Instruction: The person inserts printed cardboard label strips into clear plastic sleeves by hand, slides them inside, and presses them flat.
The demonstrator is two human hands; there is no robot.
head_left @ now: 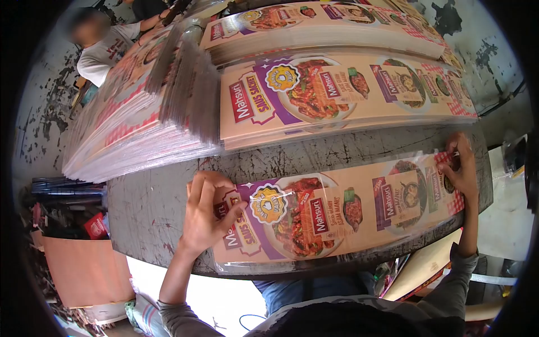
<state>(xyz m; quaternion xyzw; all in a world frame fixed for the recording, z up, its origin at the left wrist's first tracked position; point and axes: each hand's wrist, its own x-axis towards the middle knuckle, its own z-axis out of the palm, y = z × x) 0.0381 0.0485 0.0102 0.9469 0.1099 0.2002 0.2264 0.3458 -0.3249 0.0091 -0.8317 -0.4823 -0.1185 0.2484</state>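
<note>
A long printed food banner (359,224) in clear plastic lies across the front of the scratched dark table (151,224). My left hand (208,213) grips its left end, thumb on top and fingers curled over the upper corner. At the right end, my right hand (460,171) pinches the upper corner with bent fingers. Just beyond the banner is a stack of similar banners (359,92), lying flat.
A tall fanned pile of plastic-covered prints (146,118) stands at the left. Another stack (325,33) lies at the back. A person in a white shirt (104,56) is at the upper left. An orange-brown box (87,269) stands below the table's left edge.
</note>
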